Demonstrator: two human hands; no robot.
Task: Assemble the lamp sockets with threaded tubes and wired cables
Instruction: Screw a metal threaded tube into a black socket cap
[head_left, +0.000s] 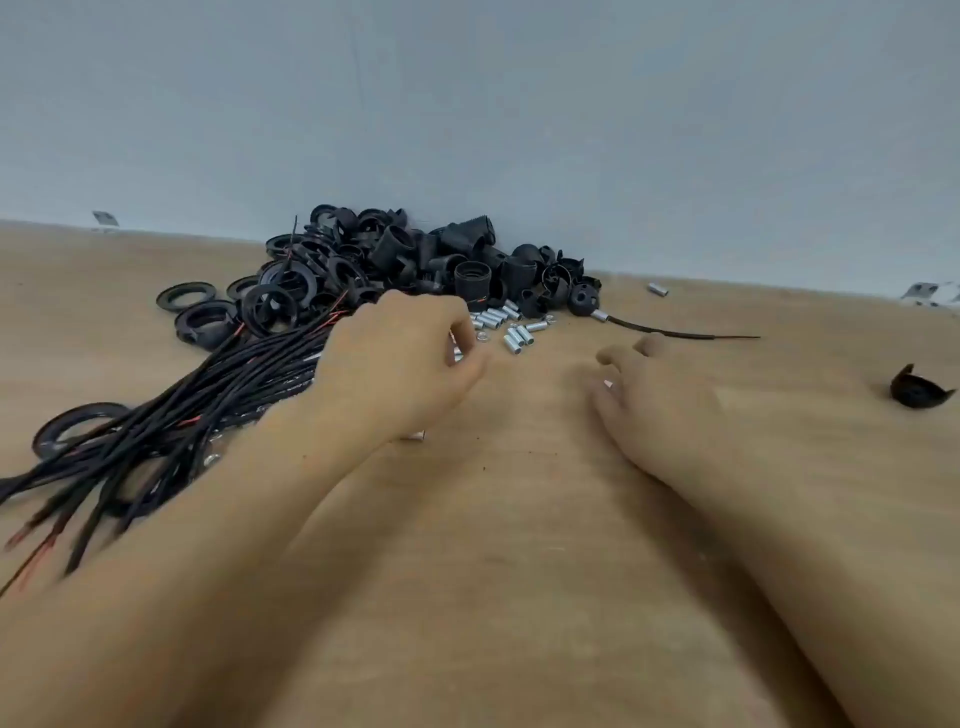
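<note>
Threaded tubes (511, 327) lay loose; left hand (400, 364), fingers curled, appeared to pinch one. Right hand (652, 395) rested relaxed. Step judged: part-picking; socket next.

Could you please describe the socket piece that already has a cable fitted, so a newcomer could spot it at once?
Find the pile of black socket parts against the wall. At its right end lies a black dome cap. Unlike its neighbours, it has a silver threaded tube and a dark cable trailing right.

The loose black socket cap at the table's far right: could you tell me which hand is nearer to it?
Right. The right hand lies left of the socket cap, apart; the left hand is farther left.
</note>
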